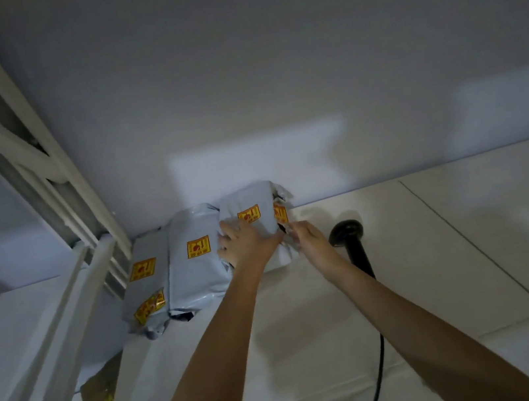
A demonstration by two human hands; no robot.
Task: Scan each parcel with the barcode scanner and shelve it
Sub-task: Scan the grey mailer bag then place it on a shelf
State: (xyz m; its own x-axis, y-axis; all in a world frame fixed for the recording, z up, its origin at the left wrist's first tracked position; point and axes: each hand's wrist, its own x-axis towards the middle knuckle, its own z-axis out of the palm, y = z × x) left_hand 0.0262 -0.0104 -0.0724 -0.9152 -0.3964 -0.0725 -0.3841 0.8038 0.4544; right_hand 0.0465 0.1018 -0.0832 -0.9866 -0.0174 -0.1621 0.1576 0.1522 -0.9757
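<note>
Three grey parcels with yellow-red stickers stand in a row against the wall on a white shelf point(405, 264). My left hand point(246, 245) presses flat on the front of the rightmost parcel point(249, 202). My right hand point(307, 238) pinches that parcel's right edge. The middle parcel point(194, 267) and the left parcel point(145, 288) lean beside it. A black barcode scanner point(348, 235) lies on the shelf just right of my right hand, its cable point(380, 372) running down toward me.
A white metal shelf frame point(58, 198) slants along the left side. A plain wall point(271, 78) rises behind the parcels. A brown cardboard piece point(97, 400) shows below the shelf's left edge. Bare shelf surface extends to the right.
</note>
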